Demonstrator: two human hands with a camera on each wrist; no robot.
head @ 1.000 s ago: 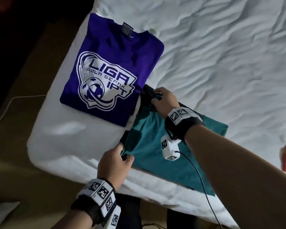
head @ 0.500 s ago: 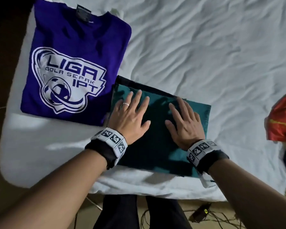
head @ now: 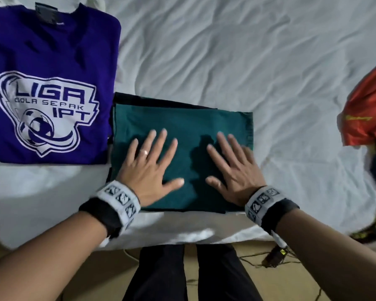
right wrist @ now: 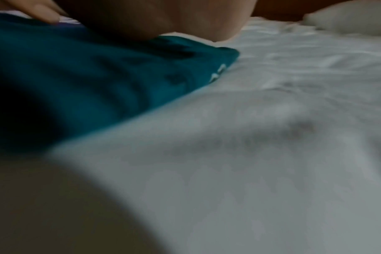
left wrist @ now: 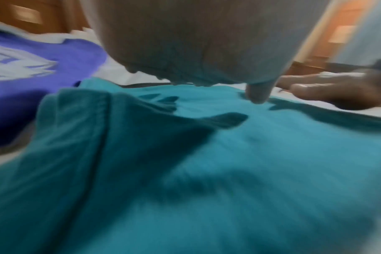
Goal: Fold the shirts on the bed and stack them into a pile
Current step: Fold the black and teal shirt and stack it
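Right now, from the head camera, I see my left hand (head: 149,168) and my right hand (head: 232,170) lying flat with fingers spread on the folded teal shirt (head: 182,127), grasping nothing, only pressing it onto the white bed sheet (head: 226,51) near the bed's front edge. A dark garment edge (head: 139,98) shows under the teal shirt's far side. Just beside it on the left lies the folded purple shirt (head: 52,51), its white print reading "LIGA BOLA SEPAK IPT" around a football; the neck tag is too small to read. An orange garment (head: 367,118) sits at the right edge, its yellow lettering illegible. A ring is on my left hand. From the left wrist camera, blurred, the teal shirt (left wrist: 207,163) fills the lower picture and the purple shirt (left wrist: 43,56) lies to the left. From the right wrist camera, the teal shirt (right wrist: 87,77) meets the sheet (right wrist: 272,120); a small white mark on its hem is unreadable.
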